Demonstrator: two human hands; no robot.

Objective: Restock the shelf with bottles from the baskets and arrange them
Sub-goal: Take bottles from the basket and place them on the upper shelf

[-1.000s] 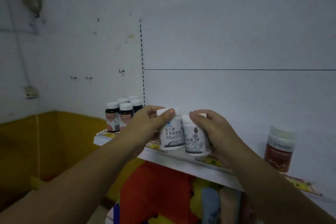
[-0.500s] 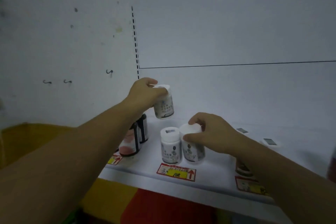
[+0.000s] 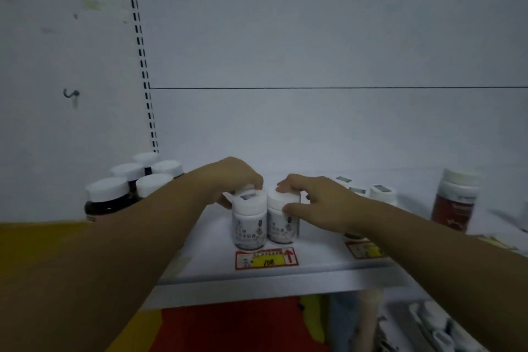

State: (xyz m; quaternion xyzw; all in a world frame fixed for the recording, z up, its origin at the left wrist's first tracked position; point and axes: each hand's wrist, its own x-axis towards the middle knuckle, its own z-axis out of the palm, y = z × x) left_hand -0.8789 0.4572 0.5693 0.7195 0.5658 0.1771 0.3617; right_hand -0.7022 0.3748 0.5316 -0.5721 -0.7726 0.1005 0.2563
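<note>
While your right hand (image 3: 317, 203) is clasped over the right white bottle (image 3: 281, 227), fingers across its cap and thumb against its side, that bottle stands upright just behind the price tag (image 3: 265, 258), touching the left white bottle (image 3: 249, 226) beside it. Your left hand (image 3: 228, 180) is curled farther back from the tag. It looks to be wrapped round a rear white bottle (image 3: 241, 188) directly behind the left one, though only a sliver of cap shows under the fingertips. That is the relation to mind: the rear bottle sits behind the front pair with its long axis vertical, and your left hand is the nearer to it, so any seating probably goes straight down and back, not sideways. Open shelf (image 3: 285, 277) lies behind the tag, and there is a little to its left before the dark bottles (image 3: 107, 200). To the tag's right, the red bottle (image 3: 455, 206) stands well apart. The shelf's front lip runs just ahead of the tag, so avoid dragging the pair forward.
</note>
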